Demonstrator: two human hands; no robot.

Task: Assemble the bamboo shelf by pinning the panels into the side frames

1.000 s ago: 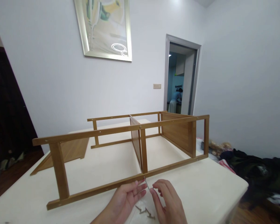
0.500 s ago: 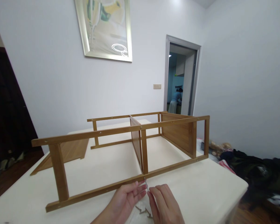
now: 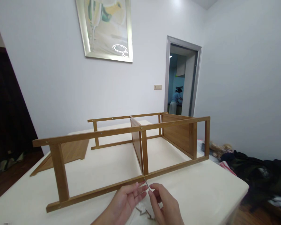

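The right hand (image 3: 165,204) has thumb and forefinger pinched on the near end of a thin metal rod (image 3: 147,185), whose far end meets the frame's front lower rail (image 3: 107,187) just below the middle upright; the left hand (image 3: 125,197) lies palm up beside it, its fingers loosely curled and apart from the thumb; whether they touch the rod cannot be told. Below, a few screws (image 3: 141,212) lie by a whitish, see-through patch, too faint to say whether it is a bag holding them; the right hand may hide more. Compared with half a second ago, the right fingers are more curled, while the rod stays at the same spot. Around the hands, the wooden frame (image 3: 144,153) rests on its side on a white table (image 3: 201,193), two panels standing inside it; a loose panel (image 3: 76,148) lies at left; beyond, a doorway (image 3: 198,81) shows a distant person (image 3: 175,100), blurred; a dark pile (image 3: 259,175) is cut off at right.
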